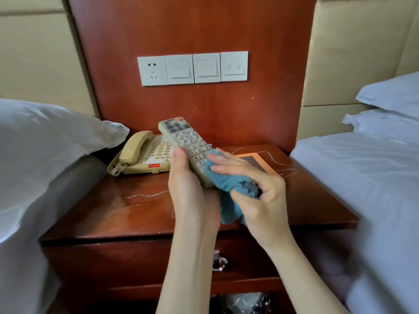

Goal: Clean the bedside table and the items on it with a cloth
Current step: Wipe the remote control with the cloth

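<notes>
My left hand point(188, 184) grips a beige remote control point(183, 138) from below and holds it tilted above the wooden bedside table point(108, 211). My right hand point(256, 189) clutches a bunched blue cloth point(229, 184) and presses it against the remote's lower half, over the number keys. The remote's bottom end is hidden by the cloth and my fingers. A beige telephone point(140, 155) rests at the table's back left. An orange-framed flat item point(256, 162) lies at the back right, partly hidden behind my right hand.
White pillows and bedding close in on both sides: left bed point(45, 143), right bed point(362, 173). A wall panel point(192, 69) with a socket and switches sits above the table. A drawer handle point(218, 262) shows below the tabletop. White scratch marks cross the table surface.
</notes>
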Action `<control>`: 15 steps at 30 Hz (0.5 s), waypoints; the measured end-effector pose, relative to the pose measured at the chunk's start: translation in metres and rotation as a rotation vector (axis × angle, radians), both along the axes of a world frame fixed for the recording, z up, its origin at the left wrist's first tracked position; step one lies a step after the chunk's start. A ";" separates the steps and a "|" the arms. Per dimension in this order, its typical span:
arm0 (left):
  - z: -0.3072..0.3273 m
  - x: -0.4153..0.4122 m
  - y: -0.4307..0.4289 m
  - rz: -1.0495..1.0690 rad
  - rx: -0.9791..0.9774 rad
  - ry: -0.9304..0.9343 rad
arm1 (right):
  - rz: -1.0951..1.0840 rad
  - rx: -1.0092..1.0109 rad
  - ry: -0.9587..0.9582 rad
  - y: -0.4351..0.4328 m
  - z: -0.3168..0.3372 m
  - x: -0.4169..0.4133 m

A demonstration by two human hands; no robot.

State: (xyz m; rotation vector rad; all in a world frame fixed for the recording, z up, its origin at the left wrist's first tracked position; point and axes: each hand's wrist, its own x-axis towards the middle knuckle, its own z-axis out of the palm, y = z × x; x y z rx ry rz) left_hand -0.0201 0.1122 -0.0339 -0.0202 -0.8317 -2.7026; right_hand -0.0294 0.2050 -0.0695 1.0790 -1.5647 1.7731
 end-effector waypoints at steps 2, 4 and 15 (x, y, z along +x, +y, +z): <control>0.000 -0.002 0.005 -0.003 -0.011 0.025 | 0.029 -0.116 -0.078 0.000 -0.004 -0.003; -0.001 -0.004 0.006 0.013 -0.026 0.050 | 0.037 -0.166 -0.133 0.000 -0.005 -0.004; 0.004 -0.007 -0.014 0.297 -0.105 0.083 | -0.107 0.070 0.071 -0.005 0.003 0.011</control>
